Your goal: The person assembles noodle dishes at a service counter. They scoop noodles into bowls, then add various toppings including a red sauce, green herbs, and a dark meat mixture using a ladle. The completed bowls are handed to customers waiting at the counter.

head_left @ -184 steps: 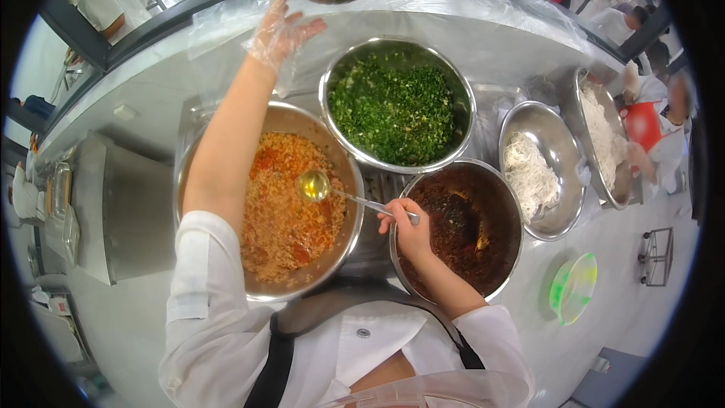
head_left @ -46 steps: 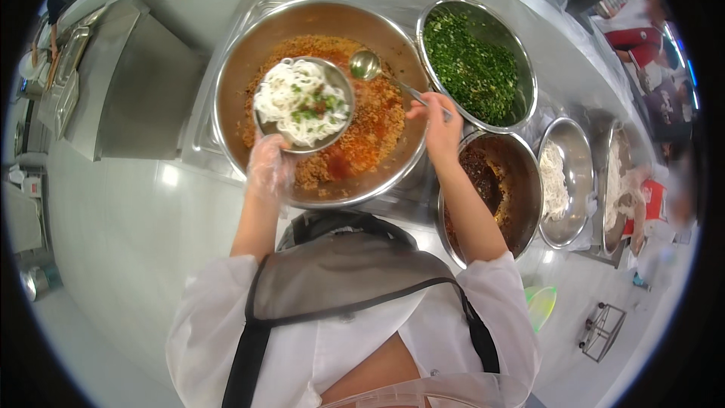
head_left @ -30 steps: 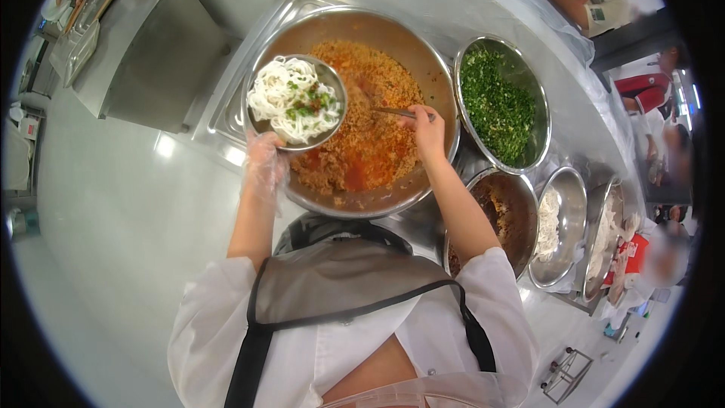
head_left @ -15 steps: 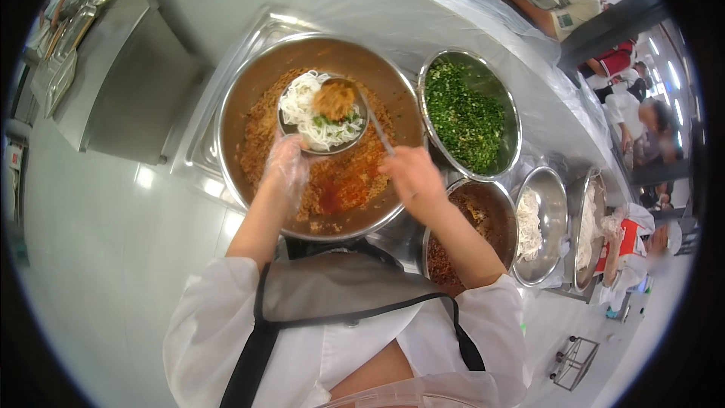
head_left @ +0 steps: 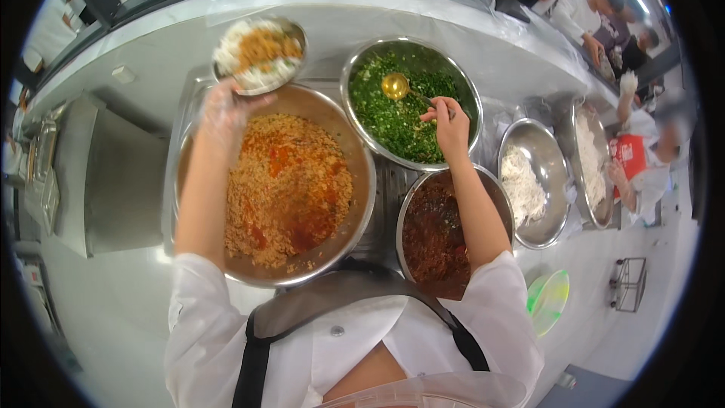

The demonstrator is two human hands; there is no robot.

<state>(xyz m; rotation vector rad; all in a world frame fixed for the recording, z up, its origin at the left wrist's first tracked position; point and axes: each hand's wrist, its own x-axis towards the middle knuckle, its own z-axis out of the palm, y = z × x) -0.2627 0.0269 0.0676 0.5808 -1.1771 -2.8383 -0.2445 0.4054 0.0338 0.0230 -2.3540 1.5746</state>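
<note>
Person's left hand (head_left: pixel 226 108) grips bowl (head_left: pixel 297 39) of noodles (head_left: pixel 232 53), upper left of frame; right hand (head_left: pixel 451 134) clasps ladle (head_left: pixel 396 86) above greens (head_left: pixel 408 130), upper centre.

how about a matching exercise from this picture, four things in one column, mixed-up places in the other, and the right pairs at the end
Things
1. ladle
2. small noodle bowl
3. orange-brown mixture
4. green plastic basin

Places
A. lower right of the view
B. in the left hand
C. in the large metal bowl
D. in the right hand

Pairs: 1-D, 2-B, 3-C, 4-A
</note>
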